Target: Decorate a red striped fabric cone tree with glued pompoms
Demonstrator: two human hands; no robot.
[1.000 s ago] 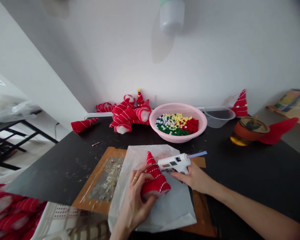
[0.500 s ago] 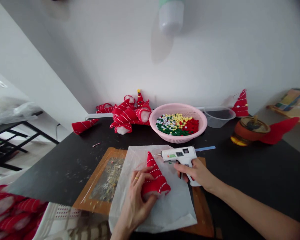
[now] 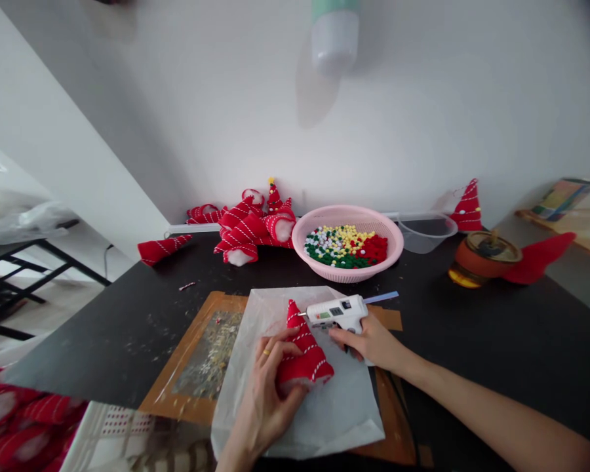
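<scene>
A red felt cone (image 3: 305, 357) with red-and-white twine around it lies on white paper (image 3: 334, 419), its tip pointing away. My left hand (image 3: 270, 373) grips the cone by its left side and base, where white stuffing shows. In my right hand (image 3: 368, 341) is a white glue gun (image 3: 337, 311) with a blue glue stick out of its back. The gun's nozzle is at the cone's upper right side, near the tip; whether it touches is too small to tell.
Behind the paper stands a pink basket (image 3: 299, 246) of coloured pompoms. More red cones (image 3: 243, 226) are piled left of it. A clear bowl (image 3: 425, 242), a jar (image 3: 486, 255) and another red cone (image 3: 541, 259) are at right. A brown-edged board (image 3: 164, 400) lies under the paper.
My right hand has moved the glue gun left, bringing its nozzle to the cone near the tip. My left hand keeps its hold on the cone.
</scene>
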